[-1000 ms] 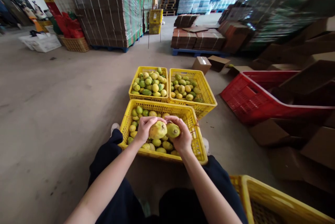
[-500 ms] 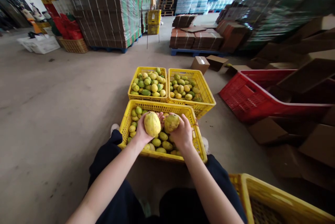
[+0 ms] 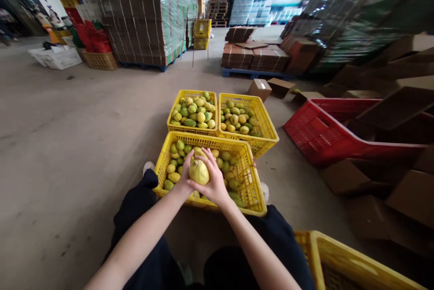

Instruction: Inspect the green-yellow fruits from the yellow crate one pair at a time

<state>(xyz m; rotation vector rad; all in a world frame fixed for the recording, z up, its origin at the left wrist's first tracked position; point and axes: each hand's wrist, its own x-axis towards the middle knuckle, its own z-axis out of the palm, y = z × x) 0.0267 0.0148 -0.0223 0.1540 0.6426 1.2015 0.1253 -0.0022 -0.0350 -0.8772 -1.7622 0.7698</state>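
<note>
Over the near yellow crate [image 3: 252,177], both my hands are closed round one pale yellow papaya [image 3: 199,172]. My left hand [image 3: 186,175] cups it from the left. My right hand [image 3: 214,177] wraps its right side, with the thumb below and the fingers over the top. Another papaya [image 3: 198,151] shows just behind my fingers; whether a hand touches it I cannot tell. Several green and yellow papayas [image 3: 174,177] lie in the crate beneath, partly hidden by my hands and wrists.
Two yellow crates of papayas, a left one [image 3: 176,131] and a right one [image 3: 267,134], stand against the near crate's far side. A red crate [image 3: 305,134] and cardboard boxes [image 3: 346,175] lie to the right. Another yellow crate [image 3: 315,254] is at lower right.
My right hand has moved left and turned onto the papaya in my left hand. The papaya it held is no longer seen clearly in it. The view has tilted up slightly.
</note>
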